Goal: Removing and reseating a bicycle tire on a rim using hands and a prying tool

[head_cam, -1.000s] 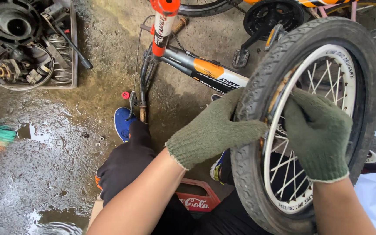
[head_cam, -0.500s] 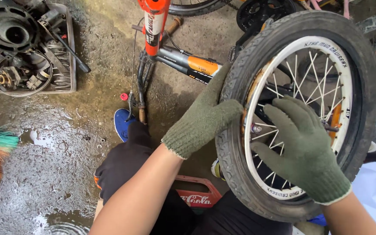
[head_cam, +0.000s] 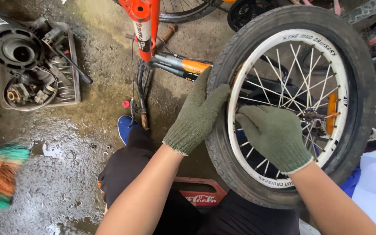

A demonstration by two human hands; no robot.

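Bicycle wheel (head_cam: 299,104) upright over the lap. Left hand (head_cam: 196,115) clamped on its tyre (head_cam: 220,148), right hand (head_cam: 275,137) pressed on the spokes (head_cam: 297,82). Risk: glove snags a spoke, or the tyre slips onto the wet concrete floor (head_cam: 53,174).

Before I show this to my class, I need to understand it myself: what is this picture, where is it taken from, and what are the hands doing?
The view comes from a camera worn on a person's head, looking down at their own two hands, both in green knitted gloves. The left hand grips the black rubber tyre of a small bicycle wheel with a white rim and thin metal spokes. The right hand rests over the spokes, near the hub. Whether its fingers close on anything cannot be told. The wheel stands upright in front of the person's knees. Below is a wet concrete floor. On it lie an orange and black bicycle frame, a grey tray of dark metal machine parts, a green and orange brush and a red plastic crate.
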